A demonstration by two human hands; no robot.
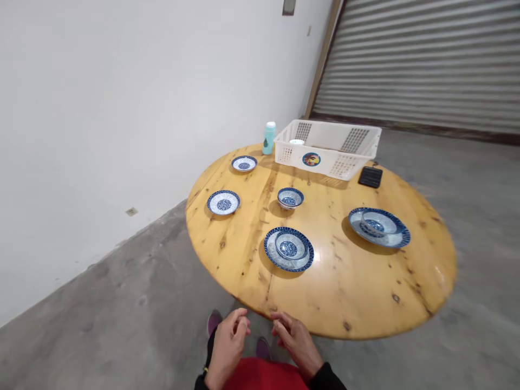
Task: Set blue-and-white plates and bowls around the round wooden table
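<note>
Near plate: round blue-and-white patterned ceramic plate [292, 264] on the counter [337, 303], just in from the edge by the person; a smaller blue-lined ring sits within it – a separate dish or not, I cannot tell.
Left hand [229, 342]: at the counter's near edge, fingers loosely curled, holding nothing.
Right hand [298, 343]: level with the other and apart from it, fingers bent inward, also holding nothing; the near plate is the closest dish to both.
Bowl: small blue-rimmed patterned ceramic bowl [290, 198], upright, just beyond the near plate.
Right plate: wide blue-and-white ceramic plate [390, 241], well apart, a similar ring inside.
Left dishes: two shallow blue-rimmed white ceramic dishes, a nearer one [223, 203] and a farther one [244, 163].
Basket: white rectangular plastic basket [325, 168] at the far side – a white item [297, 142] shows inside.
Beside the basket: pale turquoise bottle with a white cap [268, 140] on its left, flat black rectangular object [370, 177] on its right.
</note>
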